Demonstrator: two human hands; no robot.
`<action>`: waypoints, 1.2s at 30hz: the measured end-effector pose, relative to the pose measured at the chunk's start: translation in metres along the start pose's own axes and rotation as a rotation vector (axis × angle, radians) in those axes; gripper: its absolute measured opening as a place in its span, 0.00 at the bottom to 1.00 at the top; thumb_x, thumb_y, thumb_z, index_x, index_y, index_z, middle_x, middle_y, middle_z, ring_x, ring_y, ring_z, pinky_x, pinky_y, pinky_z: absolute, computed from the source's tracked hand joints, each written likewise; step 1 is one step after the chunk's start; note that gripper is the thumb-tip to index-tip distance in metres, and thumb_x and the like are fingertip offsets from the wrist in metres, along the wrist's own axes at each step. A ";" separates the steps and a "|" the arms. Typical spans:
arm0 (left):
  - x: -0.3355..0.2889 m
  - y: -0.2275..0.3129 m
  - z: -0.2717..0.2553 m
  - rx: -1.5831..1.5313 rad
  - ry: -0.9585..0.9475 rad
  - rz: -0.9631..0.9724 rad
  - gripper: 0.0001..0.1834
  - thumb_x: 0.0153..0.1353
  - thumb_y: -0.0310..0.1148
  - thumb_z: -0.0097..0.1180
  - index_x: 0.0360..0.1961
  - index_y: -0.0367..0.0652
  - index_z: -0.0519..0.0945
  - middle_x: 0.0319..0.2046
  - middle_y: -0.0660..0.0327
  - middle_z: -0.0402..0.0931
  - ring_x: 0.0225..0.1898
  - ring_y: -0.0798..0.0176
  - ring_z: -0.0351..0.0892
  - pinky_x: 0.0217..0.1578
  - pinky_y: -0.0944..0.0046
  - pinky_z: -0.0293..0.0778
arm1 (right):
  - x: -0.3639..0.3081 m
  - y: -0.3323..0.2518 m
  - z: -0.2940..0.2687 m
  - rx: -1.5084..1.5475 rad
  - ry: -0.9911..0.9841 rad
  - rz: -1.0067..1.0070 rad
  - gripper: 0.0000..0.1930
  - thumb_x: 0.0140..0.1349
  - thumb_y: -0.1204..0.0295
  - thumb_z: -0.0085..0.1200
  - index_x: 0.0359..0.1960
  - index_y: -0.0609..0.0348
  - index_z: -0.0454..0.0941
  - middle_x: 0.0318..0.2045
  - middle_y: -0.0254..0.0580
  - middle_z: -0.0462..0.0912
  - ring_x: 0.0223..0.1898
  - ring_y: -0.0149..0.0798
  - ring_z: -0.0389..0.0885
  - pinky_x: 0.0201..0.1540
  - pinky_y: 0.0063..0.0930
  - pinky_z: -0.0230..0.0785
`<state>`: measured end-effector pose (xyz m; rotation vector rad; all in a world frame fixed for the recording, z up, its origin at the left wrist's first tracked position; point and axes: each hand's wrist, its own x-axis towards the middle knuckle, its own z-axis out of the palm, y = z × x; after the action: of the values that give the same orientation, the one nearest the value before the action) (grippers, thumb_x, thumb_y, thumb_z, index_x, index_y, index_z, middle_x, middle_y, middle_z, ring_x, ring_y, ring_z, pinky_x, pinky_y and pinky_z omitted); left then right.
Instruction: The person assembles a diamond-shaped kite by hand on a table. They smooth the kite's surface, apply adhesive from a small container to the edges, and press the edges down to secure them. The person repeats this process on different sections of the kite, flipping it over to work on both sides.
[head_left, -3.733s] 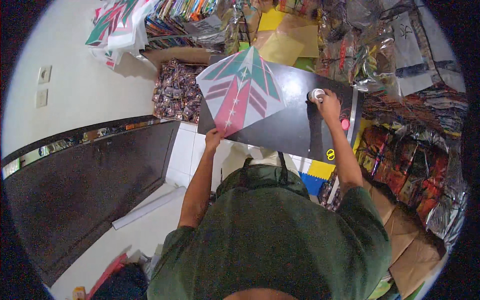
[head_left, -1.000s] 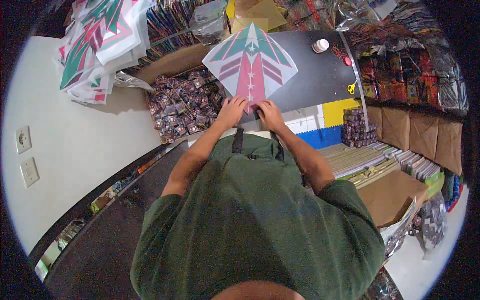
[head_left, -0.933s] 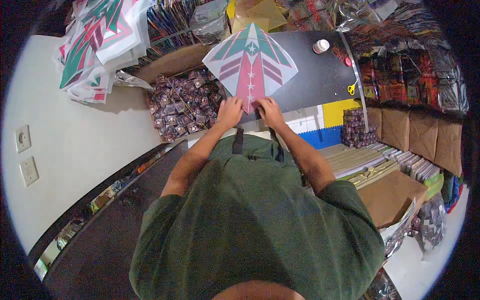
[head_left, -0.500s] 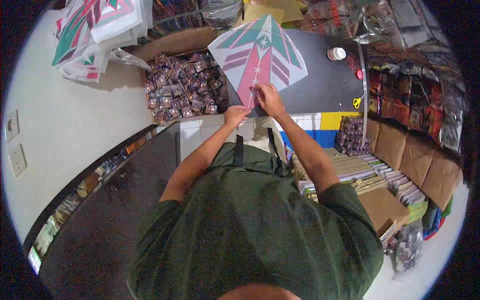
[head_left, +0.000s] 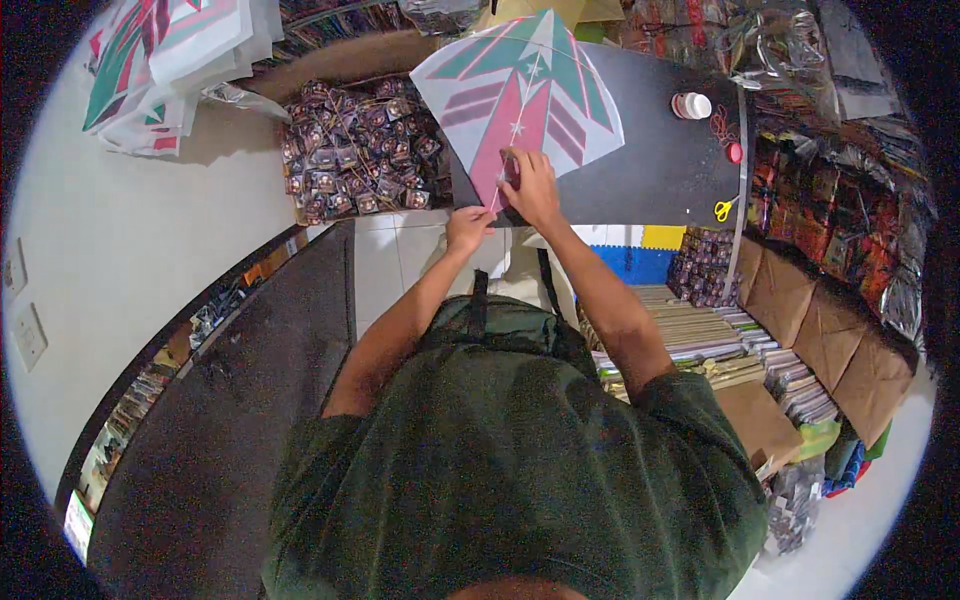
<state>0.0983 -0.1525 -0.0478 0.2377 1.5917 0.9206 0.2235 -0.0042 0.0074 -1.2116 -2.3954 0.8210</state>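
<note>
A paper kite point(head_left: 522, 110) in white, green and pinkish red lies on the dark tabletop, its narrow end toward me. A thin light spine runs down its middle, with small white stars beside it. My left hand point(head_left: 468, 232) is closed on the kite's near tip at the table edge, pinching it between thumb and fingers. Just above it, my right hand point(head_left: 532, 188) is curled over the lower spine, its fingertips and thumb on the red part. Whatever small thing may be between the right fingers is too small to make out.
Left of the kite, a box point(head_left: 360, 150) holds many small dark wrapped packets. On the right lie a white bottle point(head_left: 690, 106), a red cap point(head_left: 734, 152), red string point(head_left: 720, 122) and yellow scissors point(head_left: 723, 210). More kites point(head_left: 180, 60) hang at upper left. Stacked bundles point(head_left: 690, 330) stand below right.
The view has shifted slightly. My right hand's thumb and fingers now show farther apart over the spine. My left hand stays at the kite's near tip.
</note>
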 end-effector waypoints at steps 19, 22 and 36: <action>0.006 -0.011 -0.001 0.062 0.019 -0.014 0.11 0.71 0.29 0.61 0.43 0.30 0.88 0.37 0.54 0.90 0.33 0.62 0.90 0.33 0.64 0.87 | 0.001 -0.009 0.004 -0.082 -0.011 0.141 0.39 0.50 0.67 0.75 0.66 0.49 0.71 0.51 0.48 0.76 0.60 0.57 0.73 0.61 0.53 0.68; 0.004 -0.007 0.000 0.095 0.034 -0.011 0.12 0.72 0.32 0.61 0.43 0.32 0.88 0.37 0.55 0.90 0.31 0.61 0.91 0.31 0.65 0.85 | 0.002 -0.008 0.005 -0.089 -0.011 0.131 0.40 0.50 0.67 0.75 0.66 0.48 0.71 0.52 0.48 0.76 0.61 0.57 0.73 0.62 0.53 0.68; -0.050 0.076 -0.016 0.967 0.116 0.395 0.16 0.65 0.35 0.63 0.52 0.43 0.85 0.50 0.57 0.83 0.58 0.50 0.79 0.55 0.51 0.76 | 0.000 -0.008 0.000 -0.087 0.021 0.096 0.36 0.55 0.65 0.73 0.66 0.52 0.71 0.55 0.50 0.77 0.61 0.56 0.73 0.63 0.52 0.65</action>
<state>0.0709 -0.1399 0.0389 1.2207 2.0400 0.3757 0.2183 -0.0082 0.0125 -1.3718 -2.3949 0.7346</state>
